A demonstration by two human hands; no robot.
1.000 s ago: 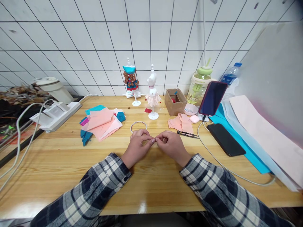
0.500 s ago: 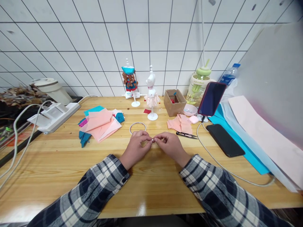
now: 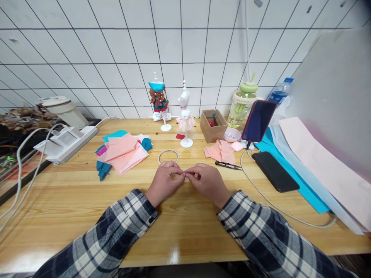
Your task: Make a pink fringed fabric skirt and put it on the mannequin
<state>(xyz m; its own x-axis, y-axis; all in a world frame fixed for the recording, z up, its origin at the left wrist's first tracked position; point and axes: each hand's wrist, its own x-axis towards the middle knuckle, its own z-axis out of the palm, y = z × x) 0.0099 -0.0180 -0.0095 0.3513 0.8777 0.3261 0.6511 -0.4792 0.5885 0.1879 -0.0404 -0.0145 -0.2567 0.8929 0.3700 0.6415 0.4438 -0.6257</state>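
Near the far left corner of the surface [image 3: 185, 239] sits a white power strip [image 3: 82, 138] with adapters plugged in; behind it is a lidded off-white container [image 3: 65, 112]. Against the far edge, right of its middle, a green-lidded drink bottle [image 3: 242, 110] stands before a white tiled wall [image 3: 121, 46]. Toward the far right corner are a propped-up phone [image 3: 259, 121] and, behind it, a blue-capped bottle [image 3: 279, 94]. Along the right edge, a pale pink sheet [image 3: 324, 162] overlaps a turquoise sheet [image 3: 308, 197], with a black phone [image 3: 274, 170] lying beside them.

Bright, even light (pale glare on the tabletop [image 3: 179, 235]), stretched edges.
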